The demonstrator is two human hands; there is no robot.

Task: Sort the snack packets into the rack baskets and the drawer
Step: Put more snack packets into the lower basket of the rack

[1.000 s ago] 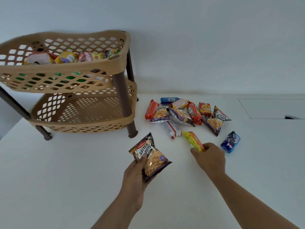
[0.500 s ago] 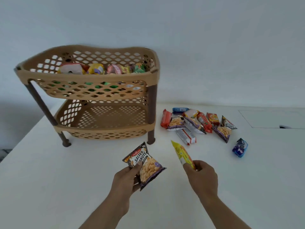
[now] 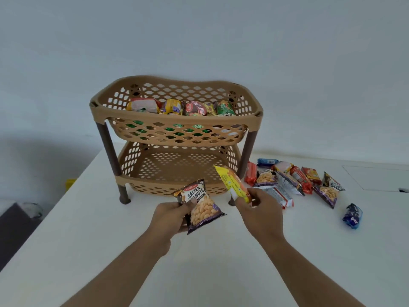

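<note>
My left hand (image 3: 169,214) grips a dark salted peanuts packet (image 3: 200,206) just in front of the tan two-tier rack. My right hand (image 3: 260,210) holds a yellow packet (image 3: 233,182), tilted up in front of the lower basket (image 3: 141,181), which looks bare inside. The upper basket (image 3: 177,120) holds several packets. Loose snack packets (image 3: 290,180) lie in a heap on the white table right of the rack, and a blue one (image 3: 352,216) sits apart at the right.
The white table (image 3: 88,229) has its left edge running down to a dark floor area. A rectangular panel outline (image 3: 376,178) is set in the tabletop at far right. The wall stands close behind the rack.
Both hands have carried their packets up and closer to the rack's lower basket. The view has swung left, so the rack now sits in the middle.
</note>
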